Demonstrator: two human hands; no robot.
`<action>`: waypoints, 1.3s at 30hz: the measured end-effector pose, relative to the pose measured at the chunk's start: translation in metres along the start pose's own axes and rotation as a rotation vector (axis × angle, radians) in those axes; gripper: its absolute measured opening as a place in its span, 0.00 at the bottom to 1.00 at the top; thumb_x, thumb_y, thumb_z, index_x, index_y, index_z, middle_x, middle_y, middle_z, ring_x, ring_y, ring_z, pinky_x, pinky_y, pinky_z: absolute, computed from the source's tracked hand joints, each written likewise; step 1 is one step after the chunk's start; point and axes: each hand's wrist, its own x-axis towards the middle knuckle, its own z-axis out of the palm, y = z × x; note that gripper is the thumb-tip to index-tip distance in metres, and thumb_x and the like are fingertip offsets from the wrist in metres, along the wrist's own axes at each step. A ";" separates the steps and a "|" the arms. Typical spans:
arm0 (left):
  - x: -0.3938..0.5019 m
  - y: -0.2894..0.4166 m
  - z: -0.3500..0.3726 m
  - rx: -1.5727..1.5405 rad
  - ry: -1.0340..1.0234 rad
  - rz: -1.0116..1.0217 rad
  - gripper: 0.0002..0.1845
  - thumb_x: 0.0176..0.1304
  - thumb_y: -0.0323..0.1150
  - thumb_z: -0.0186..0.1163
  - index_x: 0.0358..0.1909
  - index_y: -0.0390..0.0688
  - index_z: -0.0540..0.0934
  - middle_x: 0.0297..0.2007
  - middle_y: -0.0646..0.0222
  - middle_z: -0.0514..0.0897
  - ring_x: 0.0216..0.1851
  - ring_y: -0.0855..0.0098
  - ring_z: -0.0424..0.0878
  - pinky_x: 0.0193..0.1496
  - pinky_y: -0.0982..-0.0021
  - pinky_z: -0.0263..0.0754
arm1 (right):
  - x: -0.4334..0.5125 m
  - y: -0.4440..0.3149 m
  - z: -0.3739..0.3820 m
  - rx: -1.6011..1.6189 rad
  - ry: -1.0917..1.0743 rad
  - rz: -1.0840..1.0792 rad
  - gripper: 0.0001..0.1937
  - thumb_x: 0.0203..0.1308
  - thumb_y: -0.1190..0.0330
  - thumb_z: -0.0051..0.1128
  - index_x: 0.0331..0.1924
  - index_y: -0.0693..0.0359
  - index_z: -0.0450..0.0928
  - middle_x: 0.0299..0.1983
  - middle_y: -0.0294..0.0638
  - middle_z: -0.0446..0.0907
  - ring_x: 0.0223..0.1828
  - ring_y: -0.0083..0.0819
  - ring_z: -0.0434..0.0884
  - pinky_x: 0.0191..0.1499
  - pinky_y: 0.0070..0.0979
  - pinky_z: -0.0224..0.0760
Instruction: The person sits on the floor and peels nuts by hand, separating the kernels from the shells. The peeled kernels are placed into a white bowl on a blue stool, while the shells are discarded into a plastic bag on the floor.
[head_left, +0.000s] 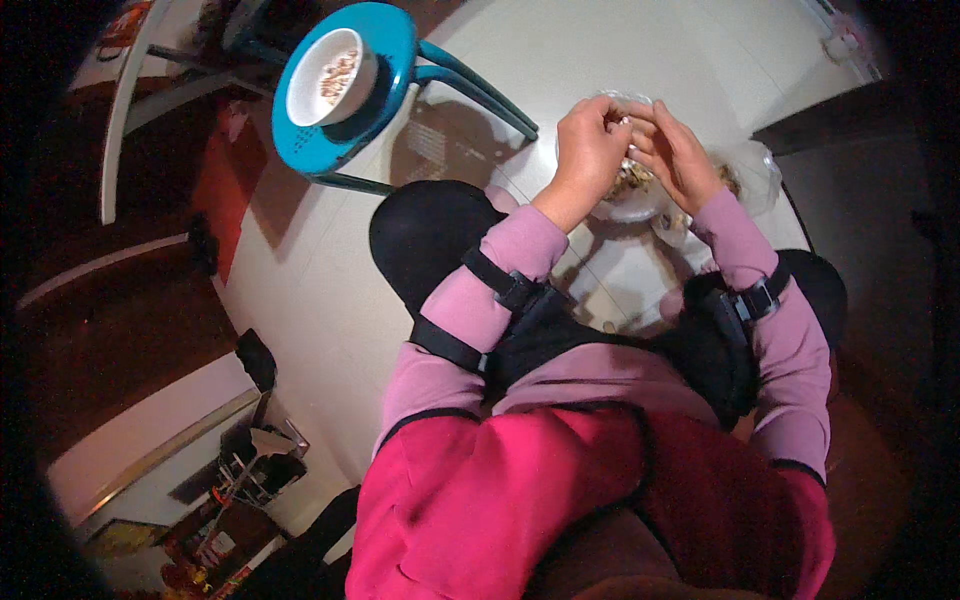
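Note:
My left hand (589, 146) is bent with its thumb and forefinger closed together. A small whitish piece (625, 121) shows at those fingertips, too small to name. My right hand (679, 154) faces it, fingers curled in towards the left fingertips and thumb raised. Whether the right fingers also grip something is hidden. Beneath both hands stands a pale, shiny plastic-lined container (626, 208) with brownish scraps (632, 180) in it. To its right, near my right wrist, lies a clear plastic bag (757, 176) with brown pieces inside.
A white bowl (300, 90) holding small reddish-and-white pieces (337, 77) sits on a teal plastic stool (390, 34) at the upper left. Dark furniture (847, 195) stands on the right. An open drawer or box of clutter (255, 472) is at the lower left.

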 end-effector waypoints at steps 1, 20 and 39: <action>0.004 0.003 -0.009 -0.051 0.045 -0.016 0.08 0.52 0.26 0.63 0.35 0.36 0.80 0.27 0.61 0.82 0.28 0.70 0.81 0.33 0.70 0.76 | 0.001 0.001 0.000 -0.002 0.027 0.004 0.26 0.69 0.52 0.42 0.59 0.67 0.66 0.55 0.46 0.74 0.52 0.28 0.76 0.54 0.24 0.70; 0.082 -0.043 -0.264 0.865 0.473 0.086 0.20 0.48 0.37 0.69 0.44 0.40 0.82 0.43 0.52 0.79 0.47 0.53 0.75 0.54 0.60 0.68 | -0.004 0.026 -0.050 -1.121 0.279 -0.160 0.17 0.57 0.57 0.58 0.36 0.66 0.82 0.30 0.47 0.82 0.31 0.32 0.80 0.39 0.30 0.73; -0.004 0.041 -0.027 0.244 -0.227 0.353 0.08 0.59 0.31 0.61 0.37 0.37 0.80 0.34 0.58 0.80 0.34 0.59 0.79 0.38 0.65 0.73 | -0.048 0.122 -0.232 -1.652 0.361 0.370 0.11 0.48 0.72 0.51 0.33 0.69 0.81 0.36 0.57 0.81 0.40 0.51 0.82 0.44 0.41 0.75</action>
